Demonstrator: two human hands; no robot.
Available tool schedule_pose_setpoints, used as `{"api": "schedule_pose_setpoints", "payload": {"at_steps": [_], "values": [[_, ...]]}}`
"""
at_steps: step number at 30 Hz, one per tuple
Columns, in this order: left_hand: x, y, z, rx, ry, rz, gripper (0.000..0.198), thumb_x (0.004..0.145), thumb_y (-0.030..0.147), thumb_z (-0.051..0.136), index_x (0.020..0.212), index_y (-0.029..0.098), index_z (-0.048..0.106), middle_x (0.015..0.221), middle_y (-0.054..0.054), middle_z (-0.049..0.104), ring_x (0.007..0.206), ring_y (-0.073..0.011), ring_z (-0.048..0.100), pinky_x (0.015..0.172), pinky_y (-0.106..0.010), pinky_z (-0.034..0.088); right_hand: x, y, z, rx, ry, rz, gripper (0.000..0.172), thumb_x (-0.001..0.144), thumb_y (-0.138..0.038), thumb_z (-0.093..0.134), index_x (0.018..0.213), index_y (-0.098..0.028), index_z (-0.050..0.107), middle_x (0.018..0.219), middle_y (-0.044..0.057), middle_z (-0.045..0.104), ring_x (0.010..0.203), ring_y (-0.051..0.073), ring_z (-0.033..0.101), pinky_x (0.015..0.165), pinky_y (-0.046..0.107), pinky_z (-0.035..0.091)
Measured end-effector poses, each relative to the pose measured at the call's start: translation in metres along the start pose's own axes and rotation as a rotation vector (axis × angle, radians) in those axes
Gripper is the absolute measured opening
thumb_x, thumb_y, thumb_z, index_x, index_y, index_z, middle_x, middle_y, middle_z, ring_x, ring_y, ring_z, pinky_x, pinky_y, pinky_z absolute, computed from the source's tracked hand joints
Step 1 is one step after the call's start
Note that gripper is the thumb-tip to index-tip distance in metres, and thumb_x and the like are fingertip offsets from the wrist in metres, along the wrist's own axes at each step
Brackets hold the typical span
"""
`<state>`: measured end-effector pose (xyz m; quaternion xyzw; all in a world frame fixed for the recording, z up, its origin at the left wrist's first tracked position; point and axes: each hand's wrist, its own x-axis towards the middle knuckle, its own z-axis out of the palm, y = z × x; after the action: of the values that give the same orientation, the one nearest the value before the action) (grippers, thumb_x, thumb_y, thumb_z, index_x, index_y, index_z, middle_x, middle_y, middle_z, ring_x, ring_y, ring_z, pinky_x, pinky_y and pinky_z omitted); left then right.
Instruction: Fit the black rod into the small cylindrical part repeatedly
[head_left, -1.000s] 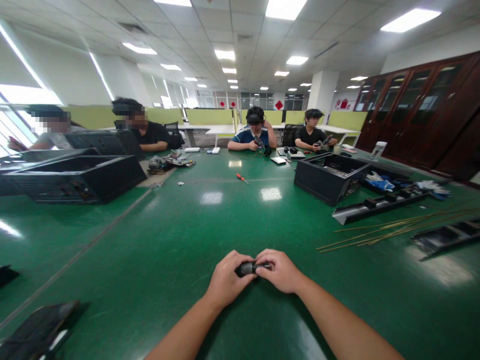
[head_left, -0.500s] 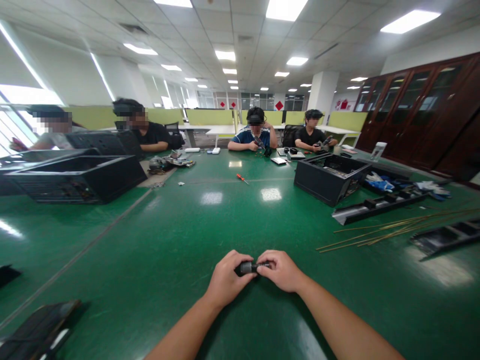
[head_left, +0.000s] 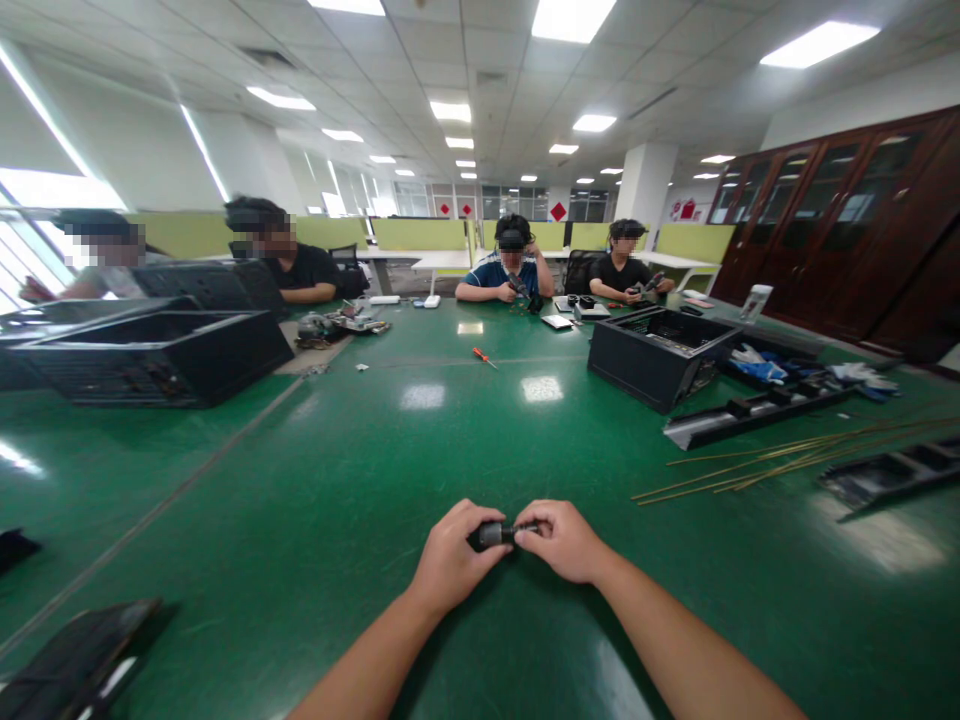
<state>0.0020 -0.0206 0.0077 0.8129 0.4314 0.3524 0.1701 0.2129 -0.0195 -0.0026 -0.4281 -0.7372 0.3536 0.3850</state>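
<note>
Glossy green tabletop (head_left: 360, 470) spreads beneath ceiling lights (head_left: 574, 18), with an orange-handled screwdriver (head_left: 481, 354) lying on it. Nearest, well this side of the screwdriver, a small black cylinder (head_left: 490, 535) is held level and crosswise; its thicker body bears a grey section, and it narrows toward the right, where fingers hide part of it. The left hand (head_left: 451, 555) is clamped round the thick end, while the right hand (head_left: 564, 542) pinches the narrow one. Nearer than the screwdriver and to its right lie thin brass-coloured rods (head_left: 750, 466). Also right of the screwdriver stands an open-topped computer case (head_left: 628, 366), with metallic parts inside too small to identify. Well left of the screwdriver sits another black case (head_left: 229, 362), open above, its contents hidden. Beyond the screwdriver, a co-worker in a blue shirt (head_left: 484, 273) holds a dark object.
</note>
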Motion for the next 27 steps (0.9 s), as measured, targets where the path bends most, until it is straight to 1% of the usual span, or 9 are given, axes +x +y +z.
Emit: {"api": "schedule_pose_setpoints", "payload": {"at_steps": [10,27], "values": [[-0.0009,-0.0004,-0.0004,-0.007,0.021,0.020,0.026,0.074,0.025,0.075,0.099,0.022,0.069,0.087,-0.003,0.067,0.082,-0.0176,0.063,0.074,-0.030,0.051,-0.0010,0.0010,-0.0009,-0.006,0.003,0.052,0.014,0.079,-0.026,0.068,0.086,-0.016,0.075,0.058,-0.004,0.048,0.053,0.010,0.038,0.052,0.023,0.027],[0.0009,0.0007,-0.0009,0.011,0.042,0.021,0.026,0.073,0.024,0.076,0.098,0.022,0.069,0.087,-0.003,0.067,0.081,-0.0172,0.063,0.074,-0.030,0.052,-0.0009,0.0019,-0.0047,0.008,0.012,0.090,0.015,0.078,-0.027,0.067,0.085,-0.017,0.075,0.052,-0.007,0.039,0.050,0.009,0.031,0.050,0.023,0.024]]}}
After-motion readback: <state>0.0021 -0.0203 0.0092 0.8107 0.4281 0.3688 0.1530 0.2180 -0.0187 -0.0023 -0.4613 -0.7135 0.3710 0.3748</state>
